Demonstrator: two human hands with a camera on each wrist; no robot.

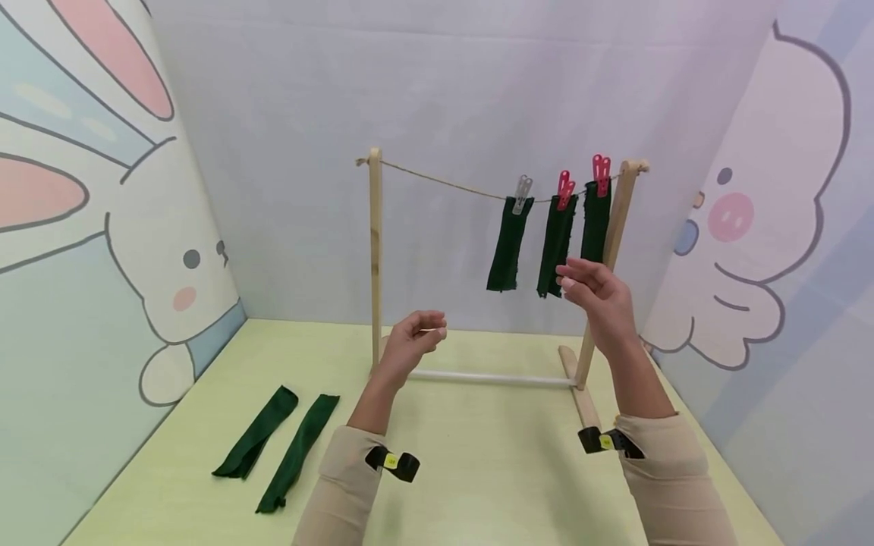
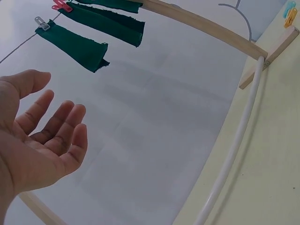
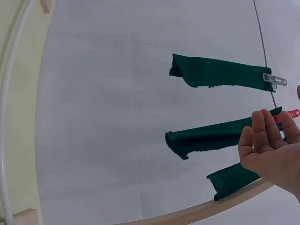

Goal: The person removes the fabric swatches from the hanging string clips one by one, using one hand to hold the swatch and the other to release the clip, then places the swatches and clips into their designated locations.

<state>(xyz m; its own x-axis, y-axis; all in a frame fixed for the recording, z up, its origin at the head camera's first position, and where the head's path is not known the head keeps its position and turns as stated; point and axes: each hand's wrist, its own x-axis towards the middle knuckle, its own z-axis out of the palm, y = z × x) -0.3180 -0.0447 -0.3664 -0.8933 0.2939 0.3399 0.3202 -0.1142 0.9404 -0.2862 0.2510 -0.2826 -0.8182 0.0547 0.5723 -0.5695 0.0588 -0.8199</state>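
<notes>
Three dark green cloth strips hang from a string (image 1: 444, 180) in the head view. A grey clothespin (image 1: 522, 195) grips the left strip (image 1: 508, 246); red clothespins hold the middle strip (image 1: 556, 243) and the right strip (image 1: 595, 220). My right hand (image 1: 604, 299) is in front of the lower ends of the middle and right strips, fingers loosely bent, holding nothing. Lower and to the left, my left hand (image 1: 412, 345) hovers near the rack's left post, its fingers relaxed with nothing between them. In the left wrist view that hand (image 2: 47, 136) appears below the grey-pinned strip (image 2: 72, 46).
Two more green strips, one (image 1: 259, 434) beside another (image 1: 298, 455), lie on the table (image 1: 471, 462) at the left. The rack has a wooden left post (image 1: 375, 258), a slanted right post (image 1: 617, 220) and a white bottom bar (image 1: 492, 378). Clothespins (image 2: 290, 16) show beyond its foot.
</notes>
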